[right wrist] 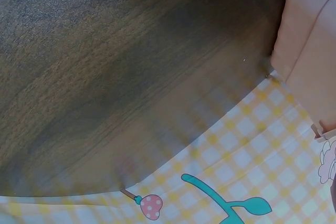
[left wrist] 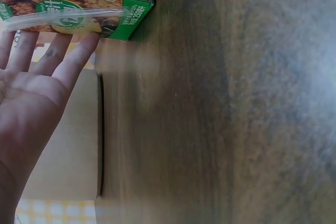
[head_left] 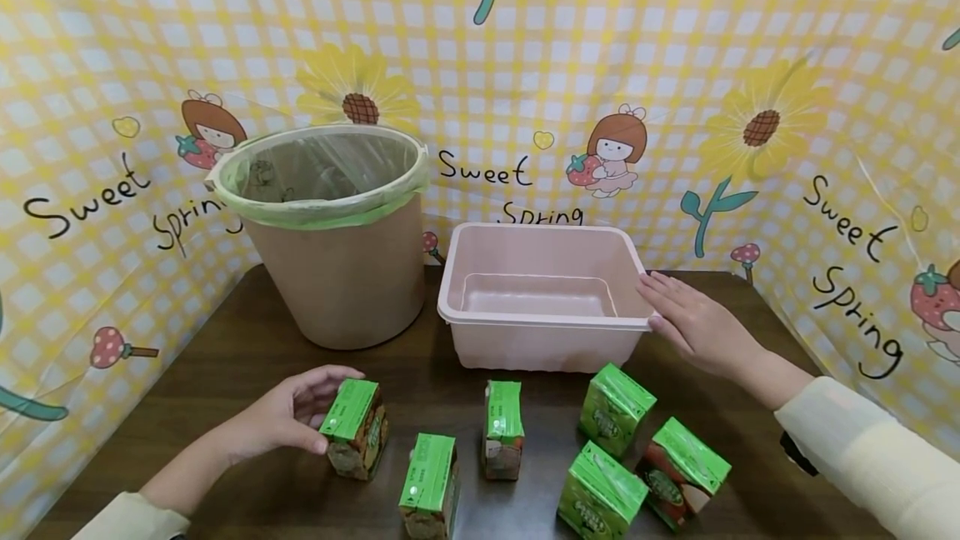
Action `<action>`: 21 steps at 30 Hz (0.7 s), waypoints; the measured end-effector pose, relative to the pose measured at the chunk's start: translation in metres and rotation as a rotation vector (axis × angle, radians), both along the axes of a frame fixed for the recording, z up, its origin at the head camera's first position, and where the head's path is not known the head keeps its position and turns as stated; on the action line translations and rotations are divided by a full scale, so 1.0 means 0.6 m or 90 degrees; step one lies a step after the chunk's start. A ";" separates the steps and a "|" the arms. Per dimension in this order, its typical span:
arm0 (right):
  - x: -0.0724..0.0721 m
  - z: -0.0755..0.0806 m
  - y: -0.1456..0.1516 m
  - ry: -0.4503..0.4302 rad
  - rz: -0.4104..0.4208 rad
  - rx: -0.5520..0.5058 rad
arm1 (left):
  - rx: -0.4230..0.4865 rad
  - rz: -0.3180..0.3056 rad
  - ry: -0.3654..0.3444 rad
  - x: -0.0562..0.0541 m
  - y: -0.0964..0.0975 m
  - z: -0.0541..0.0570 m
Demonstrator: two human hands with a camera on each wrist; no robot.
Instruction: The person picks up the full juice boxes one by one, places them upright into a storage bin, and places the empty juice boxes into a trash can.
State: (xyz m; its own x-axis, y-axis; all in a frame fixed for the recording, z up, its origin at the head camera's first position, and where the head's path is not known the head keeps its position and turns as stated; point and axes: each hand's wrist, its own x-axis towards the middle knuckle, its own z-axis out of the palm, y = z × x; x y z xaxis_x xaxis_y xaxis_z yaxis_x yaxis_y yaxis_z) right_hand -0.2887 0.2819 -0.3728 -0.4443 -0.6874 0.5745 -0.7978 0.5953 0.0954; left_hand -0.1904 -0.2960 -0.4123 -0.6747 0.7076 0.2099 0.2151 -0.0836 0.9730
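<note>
My left hand (head_left: 288, 415) holds a small drink carton (head_left: 351, 423) with a green top, thumb on its near side and fingers behind. In the left wrist view, the fingers (left wrist: 52, 59) of that hand meet the carton's face (left wrist: 68, 11), where a wrapped straw is fixed. My right hand (head_left: 701, 327) rests with straight fingers against the right rim of a pale pink plastic basin (head_left: 547, 344). The right wrist view shows the basin's outer wall (right wrist: 310, 51), while most of the hand is out of frame.
Several more green-topped cartons stand on the dark wooden table, among them one front left (head_left: 427, 482), one mid-table (head_left: 503, 432) and a group at right (head_left: 603, 490). A tall beige bin (head_left: 352, 273) with a green liner stands back left. Yellow checked cloth (head_left: 480, 65) surrounds the table.
</note>
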 end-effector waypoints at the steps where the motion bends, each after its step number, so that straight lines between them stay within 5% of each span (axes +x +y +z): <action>1: 0.000 0.000 0.000 0.000 0.000 -0.001 | 0.000 0.006 -0.002 0.000 0.000 -0.001; 11: 0.001 0.004 -0.002 -0.005 -0.001 0.004 | 0.009 0.031 -0.010 0.002 -0.002 -0.006; 21: -0.001 0.005 0.002 -0.004 -0.001 0.013 | 0.009 0.067 -0.006 0.008 -0.001 0.011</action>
